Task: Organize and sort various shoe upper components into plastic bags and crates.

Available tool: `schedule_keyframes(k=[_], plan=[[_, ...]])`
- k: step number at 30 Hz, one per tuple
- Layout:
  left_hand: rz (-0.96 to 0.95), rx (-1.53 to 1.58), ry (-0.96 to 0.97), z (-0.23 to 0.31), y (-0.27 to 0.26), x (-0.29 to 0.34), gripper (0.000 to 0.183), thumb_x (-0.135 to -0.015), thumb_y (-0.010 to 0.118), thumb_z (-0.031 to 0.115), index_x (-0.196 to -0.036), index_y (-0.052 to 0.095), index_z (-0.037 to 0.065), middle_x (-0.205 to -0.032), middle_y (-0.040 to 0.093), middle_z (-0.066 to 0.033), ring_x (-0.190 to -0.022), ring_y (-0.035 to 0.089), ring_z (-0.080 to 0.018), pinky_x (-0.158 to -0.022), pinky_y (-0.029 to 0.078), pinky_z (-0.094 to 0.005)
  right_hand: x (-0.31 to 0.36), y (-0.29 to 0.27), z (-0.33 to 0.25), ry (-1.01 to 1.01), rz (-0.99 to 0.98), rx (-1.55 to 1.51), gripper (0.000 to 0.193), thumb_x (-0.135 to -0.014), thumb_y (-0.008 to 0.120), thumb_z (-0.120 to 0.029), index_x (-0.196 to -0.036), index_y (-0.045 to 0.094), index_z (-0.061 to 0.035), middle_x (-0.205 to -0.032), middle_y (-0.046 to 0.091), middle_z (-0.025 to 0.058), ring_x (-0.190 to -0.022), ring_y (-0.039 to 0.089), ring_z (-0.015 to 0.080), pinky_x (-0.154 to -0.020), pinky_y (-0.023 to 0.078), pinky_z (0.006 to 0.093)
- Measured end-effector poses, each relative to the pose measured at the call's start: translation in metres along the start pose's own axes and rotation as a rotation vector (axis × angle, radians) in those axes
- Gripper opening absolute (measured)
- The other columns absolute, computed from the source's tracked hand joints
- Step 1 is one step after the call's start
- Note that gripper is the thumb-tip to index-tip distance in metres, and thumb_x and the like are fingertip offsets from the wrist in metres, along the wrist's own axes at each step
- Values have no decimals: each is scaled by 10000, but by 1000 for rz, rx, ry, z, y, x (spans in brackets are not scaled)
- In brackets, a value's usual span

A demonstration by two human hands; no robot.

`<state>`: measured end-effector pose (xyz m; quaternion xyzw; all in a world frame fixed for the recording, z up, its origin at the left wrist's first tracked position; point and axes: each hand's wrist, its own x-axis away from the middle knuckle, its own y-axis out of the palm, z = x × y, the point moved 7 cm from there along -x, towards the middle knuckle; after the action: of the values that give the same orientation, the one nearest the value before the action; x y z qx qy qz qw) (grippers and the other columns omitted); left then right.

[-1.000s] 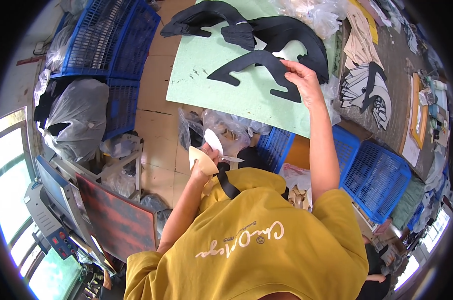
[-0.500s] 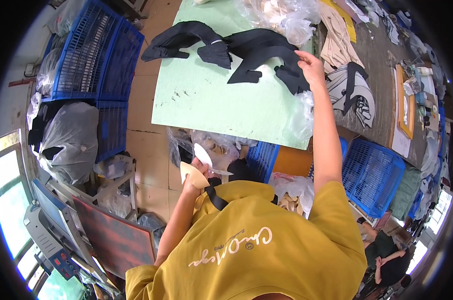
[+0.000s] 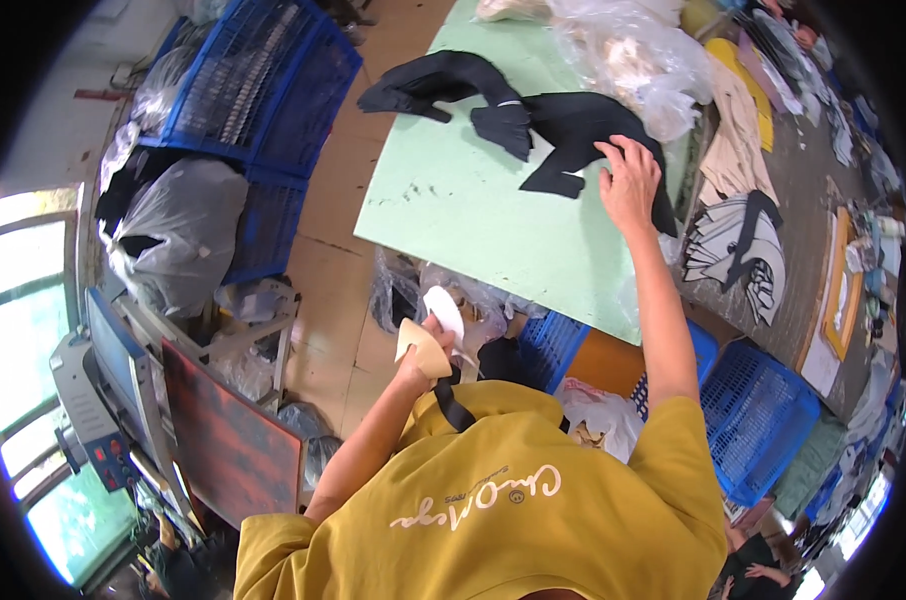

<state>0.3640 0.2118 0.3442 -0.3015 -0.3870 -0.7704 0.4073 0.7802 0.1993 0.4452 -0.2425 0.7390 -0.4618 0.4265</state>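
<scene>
On the pale green table (image 3: pixel 473 225), dark curved fabric pieces (image 3: pixel 588 125) are fanned out in overlapping bunches. My right hand (image 3: pixel 630 185) rests on the right-hand bunch, its fingers bent and apart; part of that cloth is hidden beneath it. Low in front of my body, my left hand (image 3: pixel 435 335) is closed round a beige curved piece (image 3: pixel 423 350) and a white curved piece (image 3: pixel 443 311). What those two are made of, I cannot tell.
Clear plastic bags (image 3: pixel 638 60) lie at the table's far side. Grey-white curved pieces (image 3: pixel 733 250) sit on the dark bench to the right. Blue crates (image 3: pixel 758 420) stand below it, and others (image 3: pixel 263 90) are stacked at left. A machine with a red-black plate (image 3: pixel 228 430) is at lower left.
The whole view has swung, shifting the table to the right in the picture. My right hand has come nearer over the dark fabric pieces, and its fingers have spread. My left hand keeps its hold.
</scene>
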Motion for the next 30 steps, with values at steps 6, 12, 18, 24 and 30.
schedule_keyframes(k=[6,12,18,24,30], plan=[[-1,-12,141,31,17,10,436,-873,552,12,-1292,450,78,-931,537,43,-743,488,-54,-602,405,-214,-15,27,52,44,31,241,370,-786,582,-86,-1105,649,-261,-1232,561,-40,-1194,481,212,-975,347,438],[27,-113,246,58,33,33,367,-854,538,23,-1209,458,65,-912,493,34,-714,430,-47,-577,358,-205,-10,-5,21,14,69,152,335,-812,611,-147,-1135,656,-225,-1205,595,-22,-1144,532,234,-956,397,411],[112,-391,322,8,-25,15,527,-796,516,-37,-1306,396,25,-973,555,-29,-774,523,-110,-619,428,-252,137,-2,-219,314,-884,-1132,339,-854,711,-267,-1066,659,-7,-862,694,108,-782,657,157,-740,509,296],[99,-589,359,30,-37,58,604,-826,485,10,-1417,381,76,-1097,552,-81,-876,566,-165,-733,503,-297,220,26,-247,785,-534,-1508,116,-927,621,-151,-931,646,-38,-813,633,-21,-716,547,47,-653,442,209],[186,-385,353,15,-100,71,409,-875,463,-27,-1262,547,73,-1042,587,-39,-888,526,-146,-790,457,-263,206,18,-238,660,-480,-1434,125,-952,588,-148,-1016,652,-62,-869,629,-46,-769,544,35,-707,431,193]])
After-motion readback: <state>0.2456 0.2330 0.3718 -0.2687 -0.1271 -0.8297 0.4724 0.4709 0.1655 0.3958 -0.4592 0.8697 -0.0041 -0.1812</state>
